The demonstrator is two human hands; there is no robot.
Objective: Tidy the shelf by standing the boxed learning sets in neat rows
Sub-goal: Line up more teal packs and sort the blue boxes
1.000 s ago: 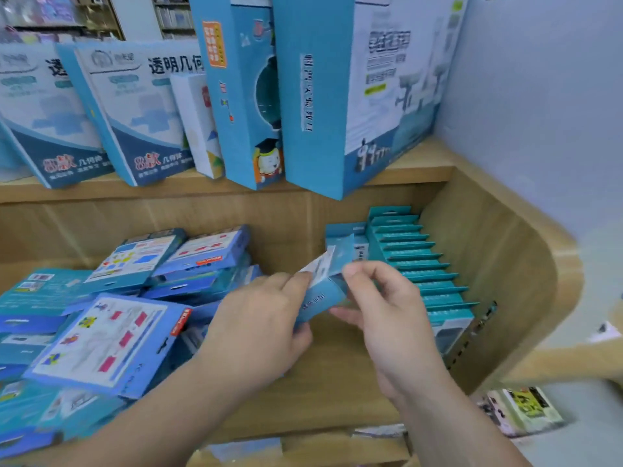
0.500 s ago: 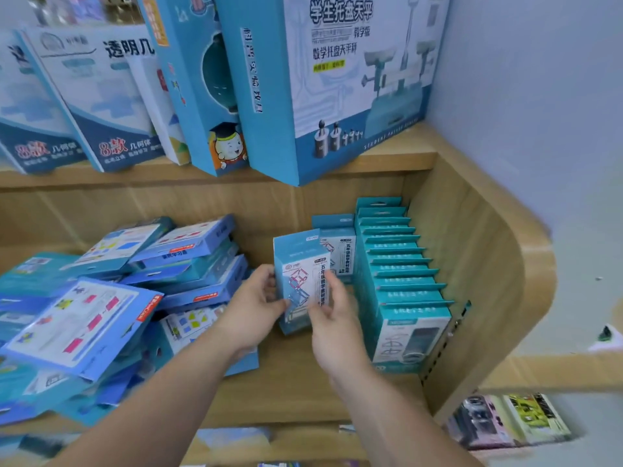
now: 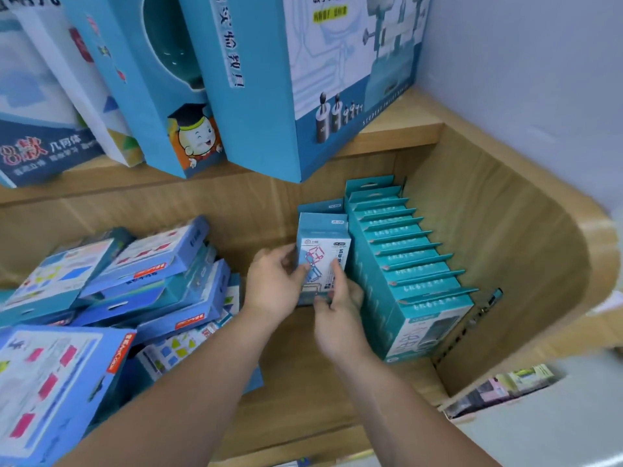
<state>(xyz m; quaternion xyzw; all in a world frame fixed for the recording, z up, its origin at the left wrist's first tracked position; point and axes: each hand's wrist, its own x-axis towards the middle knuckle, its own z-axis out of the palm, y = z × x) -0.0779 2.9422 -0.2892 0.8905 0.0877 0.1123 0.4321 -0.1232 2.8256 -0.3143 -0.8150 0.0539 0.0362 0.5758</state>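
Wooden shelf [image 3: 296, 399]: one teal row [image 3: 411, 261] finished, centre right. Left hand [image 3: 269, 288] and right hand [image 3: 340, 318] both grip a small box [image 3: 323, 230], upright in row two. Blue heap [image 3: 158, 284] at left looks unsorted.

Body only: left hand [image 3: 273, 288] and right hand [image 3: 340, 321], both bare. Left forearm [image 3: 175, 396] and right forearm [image 3: 401, 406] are bare as well, uncovered from the wrist down to the bottom edge of the frame. Knuckle creases are visible on both hands. The fingernails are too blurred for detail. Even, soft light on both arms.
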